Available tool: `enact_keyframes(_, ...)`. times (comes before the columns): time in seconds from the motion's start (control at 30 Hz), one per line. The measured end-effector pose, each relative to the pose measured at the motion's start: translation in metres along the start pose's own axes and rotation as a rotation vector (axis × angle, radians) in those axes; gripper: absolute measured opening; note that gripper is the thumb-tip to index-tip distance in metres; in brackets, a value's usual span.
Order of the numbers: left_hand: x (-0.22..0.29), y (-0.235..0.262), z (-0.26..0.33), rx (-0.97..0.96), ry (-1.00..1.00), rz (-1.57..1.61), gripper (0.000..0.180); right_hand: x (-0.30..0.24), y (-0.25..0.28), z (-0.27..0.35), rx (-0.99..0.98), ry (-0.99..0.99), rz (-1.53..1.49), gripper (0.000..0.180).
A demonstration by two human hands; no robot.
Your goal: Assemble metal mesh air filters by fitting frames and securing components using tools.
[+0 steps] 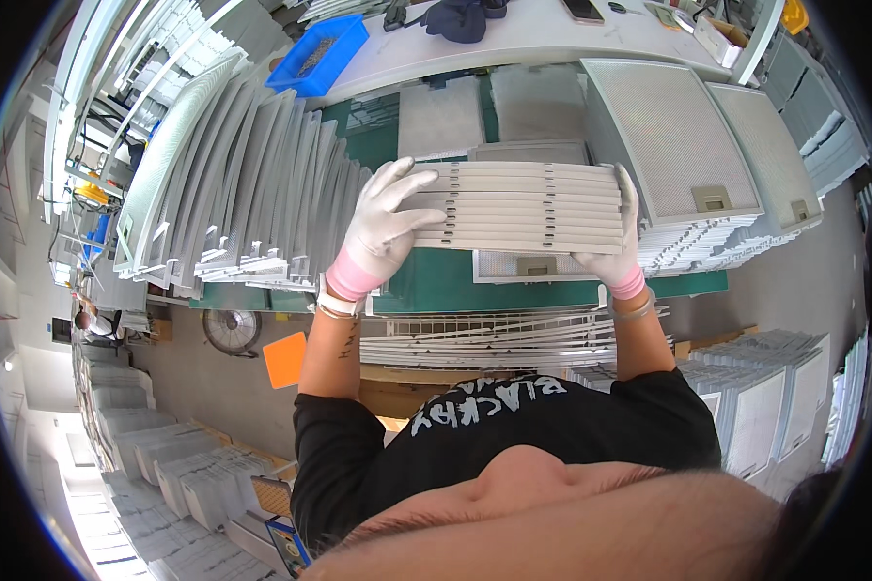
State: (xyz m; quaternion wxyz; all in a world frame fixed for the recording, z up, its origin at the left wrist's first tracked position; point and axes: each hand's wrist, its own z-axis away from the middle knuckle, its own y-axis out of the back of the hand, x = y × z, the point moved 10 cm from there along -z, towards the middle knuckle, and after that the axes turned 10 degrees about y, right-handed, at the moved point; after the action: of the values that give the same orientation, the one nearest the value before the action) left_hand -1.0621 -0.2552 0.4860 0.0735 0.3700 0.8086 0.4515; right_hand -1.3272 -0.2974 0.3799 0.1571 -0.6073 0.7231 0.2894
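Green worktop (426, 283) — over it, one stack of slim framed panels (513, 208), seemingly squared, not yet released; gloved left hand (380, 225), splayed, and gloved right hand (618, 254) grip its ends — loose mesh panel (564, 265) lies flat, outside the stack.

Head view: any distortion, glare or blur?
Head view: strong fisheye, white bench bowed along its edge, corners black; head view, lower left: bright strip washed out; head view, centre: panel stack between left hand and right hand looks sharp, layers distinct.
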Motion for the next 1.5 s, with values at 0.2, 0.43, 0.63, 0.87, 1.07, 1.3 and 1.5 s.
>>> enact_keyframes(0.2, 0.007, 0.004, 0.007, 0.078, -0.107, 0.106, 0.024, 0.000, -0.001, -0.002, -0.003, 0.024, 0.045, 0.112)
enact_keyframes(0.43, 0.002, 0.004, 0.004, 0.028, -0.107, 0.087, 0.021, 0.000, -0.001, -0.004, 0.001, -0.008, -0.029, 0.111)
enact_keyframes(0.63, -0.072, 0.003, 0.027, 0.242, 0.228, 0.887, 0.092, 0.014, 0.002, -0.006, 0.026, -0.053, -0.117, 0.113)
enact_keyframes(0.87, -0.158, -0.180, 0.104, -0.493, 0.775, 0.658, 0.070, 0.087, -0.032, 0.044, -0.290, -0.325, -0.079, 0.121)
enact_keyframes(1.07, -0.186, -0.203, 0.107, -0.610, 0.547, 0.269, 0.054, 0.160, -0.054, 0.103, -0.468, -0.428, 0.155, 0.093)
enact_keyframes(1.3, -0.175, -0.195, 0.099, -0.448, 0.866, 1.080, 0.062, 0.127, -0.014, 0.089, -0.136, -0.503, -0.100, 0.102)
enact_keyframes(1.5, -0.189, -0.257, 0.128, -0.357, 1.126, 1.260, 0.058, 0.183, -0.010, 0.118, 0.103, -0.903, -0.332, 0.083)
